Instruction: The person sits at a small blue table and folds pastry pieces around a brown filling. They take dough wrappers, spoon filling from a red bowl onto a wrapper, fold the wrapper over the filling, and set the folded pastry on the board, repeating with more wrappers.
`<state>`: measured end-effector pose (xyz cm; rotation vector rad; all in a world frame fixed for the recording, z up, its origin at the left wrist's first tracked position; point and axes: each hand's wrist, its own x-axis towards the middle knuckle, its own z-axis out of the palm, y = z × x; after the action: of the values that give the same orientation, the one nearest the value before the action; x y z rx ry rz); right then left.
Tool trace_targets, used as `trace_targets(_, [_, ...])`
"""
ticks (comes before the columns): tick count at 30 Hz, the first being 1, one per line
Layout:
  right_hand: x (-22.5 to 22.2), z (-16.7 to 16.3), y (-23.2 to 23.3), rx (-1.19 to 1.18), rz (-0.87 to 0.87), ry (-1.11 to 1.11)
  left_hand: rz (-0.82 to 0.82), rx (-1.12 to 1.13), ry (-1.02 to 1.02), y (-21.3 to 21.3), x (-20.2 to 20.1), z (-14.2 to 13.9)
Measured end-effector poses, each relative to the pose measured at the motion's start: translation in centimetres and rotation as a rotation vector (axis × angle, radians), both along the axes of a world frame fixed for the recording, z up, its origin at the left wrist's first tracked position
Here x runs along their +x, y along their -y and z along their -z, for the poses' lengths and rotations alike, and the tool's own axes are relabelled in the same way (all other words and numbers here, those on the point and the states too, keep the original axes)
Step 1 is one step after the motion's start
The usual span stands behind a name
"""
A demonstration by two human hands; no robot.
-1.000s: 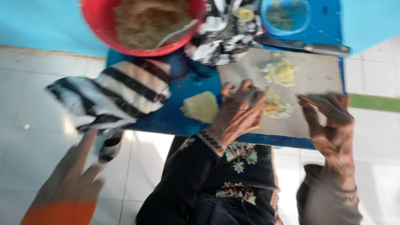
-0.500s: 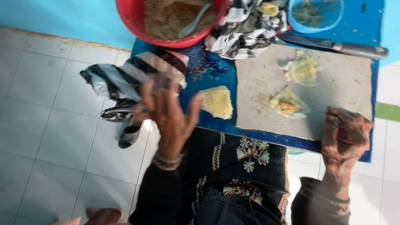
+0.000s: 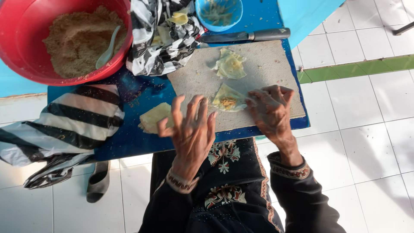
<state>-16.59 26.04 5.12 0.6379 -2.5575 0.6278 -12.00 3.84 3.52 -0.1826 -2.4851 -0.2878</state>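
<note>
Left hand (image 3: 189, 129) — fingers spread, holding nothing — is swinging back from the striped bag (image 3: 73, 118) to the board (image 3: 276, 60); right hand (image 3: 269, 110) is now pinching the filled wrapper (image 3: 228, 101) lying there — folding is resuming.

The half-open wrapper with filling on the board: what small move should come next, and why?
Probably fold the wrapper shut. Its filling is exposed, the right hand pinches its right edge, and the left hand hovers open beside it, holding nothing.

Head view, steeply down, close.
</note>
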Motion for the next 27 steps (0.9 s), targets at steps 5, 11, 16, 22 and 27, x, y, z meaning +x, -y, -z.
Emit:
trace_targets(5, [-0.4, 0.8, 0.6, -0.013, 0.064, -0.020, 0.060, 0.086, 0.037, -1.5, -2.5, 0.4])
trace_targets(11, [-0.4, 1.0, 1.0, -0.036, 0.006, 0.037, 0.119, 0.247, 0.095, -1.1, -2.4, 0.4])
trace_targets(16, [0.2, 0.6, 1.8, -0.198, -0.003, 0.112, 0.195, 0.338, 0.166, -0.9, -2.1, -0.2])
trace_targets(22, [0.3, 0.0, 2.5, -0.207, -0.111, 0.154, 0.202, 0.367, 0.173, -1.0, -2.2, -0.3])
trace_targets(27, [0.6, -0.4, 2.5, -0.245, -0.186, 0.208, 0.203, 0.378, 0.203, -1.1, -2.2, -0.1])
